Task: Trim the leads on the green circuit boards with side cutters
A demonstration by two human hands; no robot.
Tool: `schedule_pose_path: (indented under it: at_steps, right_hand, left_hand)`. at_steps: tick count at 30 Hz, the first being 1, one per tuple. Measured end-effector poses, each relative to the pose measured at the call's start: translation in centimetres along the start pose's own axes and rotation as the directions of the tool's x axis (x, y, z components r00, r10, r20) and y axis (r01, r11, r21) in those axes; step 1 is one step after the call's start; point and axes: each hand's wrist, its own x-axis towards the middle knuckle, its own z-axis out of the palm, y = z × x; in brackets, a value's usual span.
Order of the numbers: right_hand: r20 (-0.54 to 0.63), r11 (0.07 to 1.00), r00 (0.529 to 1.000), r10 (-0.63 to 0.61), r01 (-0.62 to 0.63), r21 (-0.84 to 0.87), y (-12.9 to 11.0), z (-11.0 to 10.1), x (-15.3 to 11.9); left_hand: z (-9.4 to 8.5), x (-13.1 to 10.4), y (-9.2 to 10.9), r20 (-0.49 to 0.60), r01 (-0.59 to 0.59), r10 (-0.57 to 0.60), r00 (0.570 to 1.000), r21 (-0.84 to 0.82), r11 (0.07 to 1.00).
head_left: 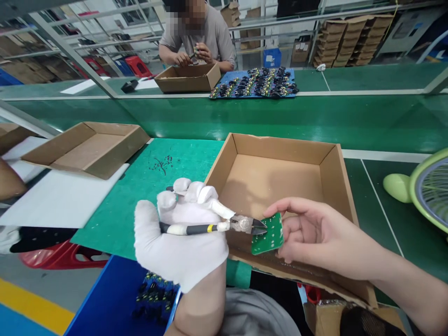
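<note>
Closed round the cutters with the left hand, palm up in a soft white glove, thumb out to the side. Pinching the board by its right edge in the bare right hand, between thumb and fingers. Between both grips, meeting the board's left part with dark pointed jaws; cannot tell whether cutting or only resting there.

Hiding much of the upper handle under gloved fingers; showing the lower one black, banded in white and yellow. Covering the board's right edge with fingertips; leaving visible a thin, glossy green face with pale dots.

Can see under the grips a brown cardboard tray, partly hidden by hands and board. Beyond the gloved hand, dark clippings, too small to tell apart, on a smooth green mat. Below it, to the left, a blue bin, cut off, holding dim parts. Right of the bare hand, a cut-off round fan. Far beyond, a person, holding something hard to make out.
</note>
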Motion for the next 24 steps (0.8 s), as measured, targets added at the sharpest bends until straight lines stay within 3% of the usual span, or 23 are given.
schedule_pose_path:
  at_steps: [3, 6, 9, 11, 14, 17, 21, 24]
  right_hand:
    - [-0.035, 0.999, 0.999, -0.036, 0.035, -0.040, -0.1, 0.0, 0.1]
    - [-0.065, 0.969, 0.989, -0.134, 0.117, -0.218, 0.0, 0.1, 0.1]
    - [-0.078, 0.857, 0.957, -0.278, 0.210, -0.470, 0.2, -0.1, 0.2]
    - [-0.046, 0.751, 0.952, -0.302, 0.208, -0.626, 0.3, -0.4, 0.3]
    - [0.022, 0.543, 0.982, -0.189, 0.124, -0.831, 0.5, -0.8, 0.1]
    - [0.062, 0.294, 0.997, -0.052, 0.075, -0.953, 0.6, -1.0, -0.3]
    - [0.177, -0.001, 0.982, 0.064, 0.177, -0.984, 0.6, -0.4, 0.3]
    - [0.250, -0.137, 0.932, 0.264, 0.292, -0.946, 1.0, 0.5, 1.9]
  left_hand:
    - [0.4, 0.0, -0.2, -0.018, -0.012, 0.012, 1.000, -0.011, 1.000]
    - [0.9, 0.1, -0.6, -0.066, 0.036, -0.036, 0.997, -0.008, 0.999]
    - [0.9, 0.6, -0.5, -0.149, 0.041, -0.042, 0.988, -0.007, 0.999]
    - [0.5, 1.0, 0.0, -0.126, 0.001, -0.001, 0.992, -0.001, 1.000]
    - [0.0, 1.4, 0.9, -0.048, -0.015, 0.016, 0.999, 0.020, 1.000]
    - [0.0, 1.6, 1.6, -0.104, 0.016, -0.013, 0.995, 0.028, 0.999]
    - [0.3, 1.7, 2.1, -0.213, 0.096, -0.093, 0.973, 0.005, 0.995]
    - [0.1, 1.6, 2.4, -0.242, 0.157, -0.155, 0.958, -0.010, 0.987]
